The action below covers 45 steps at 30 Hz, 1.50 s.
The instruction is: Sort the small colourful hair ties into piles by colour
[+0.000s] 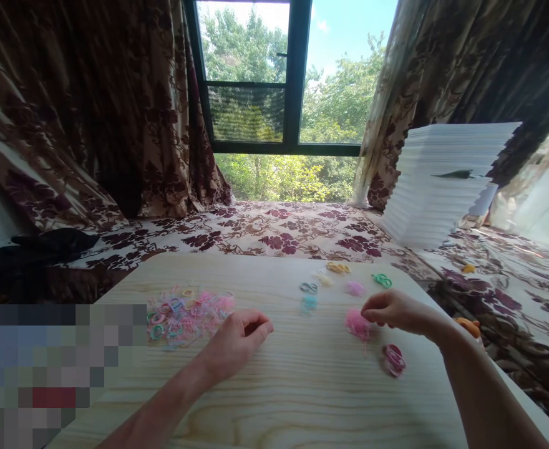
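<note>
A mixed heap of small colourful bands and rings (190,315) lies on the left of the pale wooden table (274,386). My left hand (239,340) is just right of the heap, thumb and fingers pressed together; whatever they hold is too small to make out. At the right, my right hand (391,313) touches or hovers at the edge of a bright pink pile (357,324), its fingertips pinched. Around it are dark pink rings (393,360), a light pink pile (355,288), green rings (382,280), yellow rings (339,267), grey-blue rings (309,287) and a light blue pile (309,304).
Behind the table is a flower-patterned cloth surface (279,231) below a window. A tall white pleated stack (443,187) stands at the back right. An orange object (468,325) lies beyond my right wrist, and a black item (45,249) is at the left.
</note>
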### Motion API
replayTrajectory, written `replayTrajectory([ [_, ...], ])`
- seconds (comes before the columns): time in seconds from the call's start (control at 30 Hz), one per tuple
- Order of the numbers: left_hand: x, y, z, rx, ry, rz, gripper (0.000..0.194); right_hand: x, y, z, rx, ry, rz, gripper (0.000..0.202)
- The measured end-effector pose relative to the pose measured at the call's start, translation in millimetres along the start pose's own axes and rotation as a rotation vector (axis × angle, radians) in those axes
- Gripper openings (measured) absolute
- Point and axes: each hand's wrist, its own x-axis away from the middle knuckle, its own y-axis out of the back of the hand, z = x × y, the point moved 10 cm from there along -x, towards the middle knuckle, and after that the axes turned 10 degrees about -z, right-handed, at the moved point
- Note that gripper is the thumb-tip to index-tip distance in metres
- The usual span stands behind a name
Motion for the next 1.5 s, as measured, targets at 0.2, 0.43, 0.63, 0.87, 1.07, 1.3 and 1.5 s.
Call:
replayTrajectory([
  [0.2,0.5,0.4,-0.3,-0.011,0.008,0.003,0.029,-0.5,1.3,-1.1,0.013,-0.003,-0.017,0.021],
  [0.43,1.3,-0.3,-0.1,0.01,0.022,0.011,0.029,0.1,0.5,0.4,0.008,-0.011,-0.016,0.024],
  [0.63,1.3,0.1,-1.4,0.005,0.01,0.004,0.03,-0.8,9.6,0.0,-0.051,-0.01,-0.079,0.04],
  [0.87,-5.4,36.4,-9.3,-0.063,-0.067,-0.203,0.029,2.7,-3.6,54.0,-0.096,0.208,-0.223,0.035],
  [1.07,-12.6,70.1,1.5,-0.1,-0.01,-0.368,0.031,34.7,-83.8,131.2,0.066,0.487,-0.067,0.023],
  [1.3,-15.2,75.9,6.6,-0.191,-0.014,-0.389,0.031,29.5,-30.2,100.1,0.04,0.413,-0.169,0.02],
  [1.5,-15.9,75.2,10.6,-0.208,0.001,-0.371,0.033,11.3,33.8,-0.2,0.059,0.066,-0.184,0.023],
])
